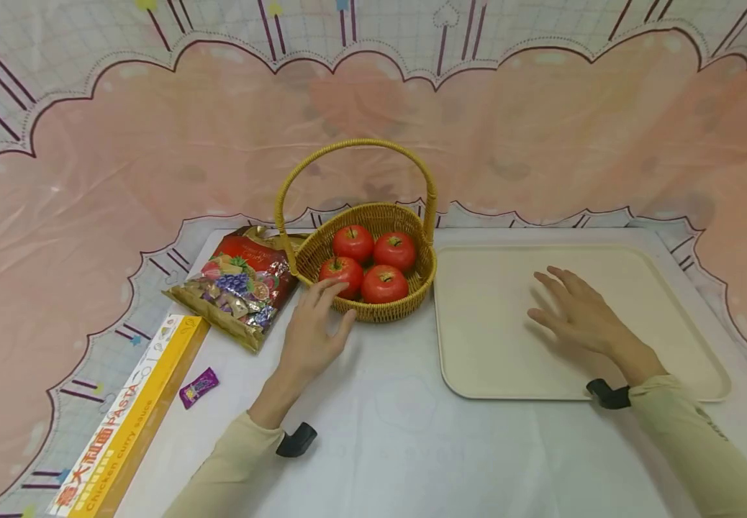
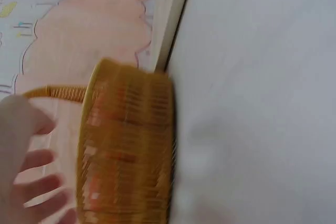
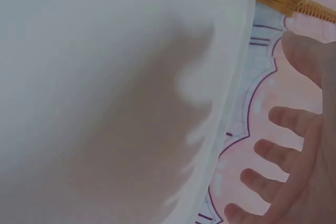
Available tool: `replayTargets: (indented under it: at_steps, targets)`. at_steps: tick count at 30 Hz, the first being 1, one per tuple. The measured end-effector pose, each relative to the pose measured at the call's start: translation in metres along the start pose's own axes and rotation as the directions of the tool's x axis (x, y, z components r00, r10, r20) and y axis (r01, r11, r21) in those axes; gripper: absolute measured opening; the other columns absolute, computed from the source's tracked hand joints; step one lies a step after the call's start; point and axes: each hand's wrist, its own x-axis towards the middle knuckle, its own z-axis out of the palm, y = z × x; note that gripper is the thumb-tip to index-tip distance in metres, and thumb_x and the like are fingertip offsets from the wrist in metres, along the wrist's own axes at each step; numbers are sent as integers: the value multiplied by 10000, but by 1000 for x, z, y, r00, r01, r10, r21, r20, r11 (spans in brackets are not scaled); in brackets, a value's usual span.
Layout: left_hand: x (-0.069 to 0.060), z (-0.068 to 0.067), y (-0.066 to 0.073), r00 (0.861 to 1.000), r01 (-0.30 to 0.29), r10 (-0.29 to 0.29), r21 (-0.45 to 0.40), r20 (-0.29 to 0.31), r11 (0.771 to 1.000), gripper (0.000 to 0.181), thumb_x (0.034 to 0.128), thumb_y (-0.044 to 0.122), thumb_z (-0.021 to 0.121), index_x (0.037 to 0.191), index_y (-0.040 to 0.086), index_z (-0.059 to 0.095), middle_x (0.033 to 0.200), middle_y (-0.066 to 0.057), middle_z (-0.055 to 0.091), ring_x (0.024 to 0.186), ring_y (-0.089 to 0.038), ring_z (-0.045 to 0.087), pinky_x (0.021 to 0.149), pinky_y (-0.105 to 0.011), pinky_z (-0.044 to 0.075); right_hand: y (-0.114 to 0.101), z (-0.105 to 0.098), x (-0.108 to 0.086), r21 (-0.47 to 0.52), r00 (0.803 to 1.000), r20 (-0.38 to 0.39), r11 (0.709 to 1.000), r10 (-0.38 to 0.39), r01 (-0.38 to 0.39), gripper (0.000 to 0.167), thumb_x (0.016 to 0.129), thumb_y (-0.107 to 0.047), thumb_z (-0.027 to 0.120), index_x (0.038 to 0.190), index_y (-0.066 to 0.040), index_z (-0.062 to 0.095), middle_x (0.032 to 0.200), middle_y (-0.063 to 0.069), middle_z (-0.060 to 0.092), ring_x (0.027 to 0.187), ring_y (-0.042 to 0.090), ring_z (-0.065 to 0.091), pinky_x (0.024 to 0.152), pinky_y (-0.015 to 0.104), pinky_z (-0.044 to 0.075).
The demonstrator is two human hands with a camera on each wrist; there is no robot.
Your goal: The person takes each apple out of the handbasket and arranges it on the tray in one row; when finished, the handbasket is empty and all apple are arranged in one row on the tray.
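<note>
A wicker basket (image 1: 386, 312) with a tall arched handle stands at the back middle of the table, holding several red apples (image 1: 384, 285). My left hand (image 1: 311, 332) hovers at the basket's front left side, fingers spread and slightly bent, with nothing in its grasp. In the left wrist view, its fingers (image 2: 39, 186) are apart from the basket's wall (image 2: 128, 145), and that view is blurred. Over the beige tray (image 1: 496, 338) on the right, my right hand (image 1: 581, 314) is held in the air with fingers spread, casting a shadow on the tray.
Left of the basket lies a red and gold bag of candy (image 1: 240, 284). A long yellow and white pasta box (image 1: 134, 424) runs along the table's left edge, with a small purple wrapped candy (image 1: 198, 388) beside it. A patterned cloth (image 1: 542, 144) hangs behind the white table (image 1: 399, 432).
</note>
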Motion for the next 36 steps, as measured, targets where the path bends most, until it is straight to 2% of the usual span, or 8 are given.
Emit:
replayTargets:
  at_steps: [2,4,12,18,22,29,34,36]
  targets:
    - [-4,5,5,999,-1,-1,-58,-40,998,407,861,241,642,1235,94,574,1300,-101,517,1155,-285,476,914,-455,417,-2,2,1,28,1000,-2,1000,5,-5,706,917,-482,520,1484,-142,270,1535,182,210,1393,462,165,1016,693,161]
    - [-7,8,10,999,5,-10,-95,-53,996,388,856,216,645,1221,103,580,1281,-81,514,1138,-262,467,896,-433,428,-5,4,1,43,1000,-5,999,-1,2,692,923,-473,516,1481,-140,276,1530,178,223,1388,454,180,1001,700,175]
    - [-16,19,31,1000,26,-27,-216,-1,976,374,869,174,627,1234,116,570,1238,-12,516,1157,-182,468,955,-377,437,-13,8,9,113,998,-29,992,-48,51,634,928,-415,541,1451,-128,327,1517,157,261,1374,425,237,994,671,242]
    - [-24,35,43,998,55,-40,-329,53,943,287,871,140,628,1157,120,608,1178,15,553,1044,-190,530,828,-353,480,-17,12,16,148,994,-11,983,-106,106,581,930,-401,546,1418,-135,379,1492,121,308,1370,373,281,1007,623,291]
    - [-30,47,50,992,85,-46,-366,114,927,271,868,120,628,1138,128,610,1176,27,559,1046,-200,552,834,-362,493,-21,13,19,160,989,-24,976,-144,146,538,933,-356,555,1398,-130,406,1464,125,352,1353,367,315,1008,611,305]
    - [-34,63,61,977,51,26,-352,211,935,255,867,154,631,1118,116,616,1201,30,557,1175,-134,524,1010,-337,422,-29,13,25,170,976,-74,962,-203,213,438,932,-290,571,1332,-141,471,1394,72,443,1309,304,399,1020,543,340]
    - [-39,75,71,960,-27,111,-311,256,950,247,863,211,653,1098,140,622,1234,-3,554,1193,-158,502,999,-342,426,-34,13,31,183,967,-74,950,-243,253,373,936,-275,567,1282,-149,505,1323,29,498,1268,254,445,1020,495,354]
    - [-40,79,75,949,-59,145,-295,279,954,253,861,236,660,1098,156,620,1252,-12,546,1201,-167,494,1001,-338,424,-37,13,34,184,964,-70,946,-257,266,362,941,-278,561,1282,-168,506,1316,12,504,1263,242,452,1019,492,363]
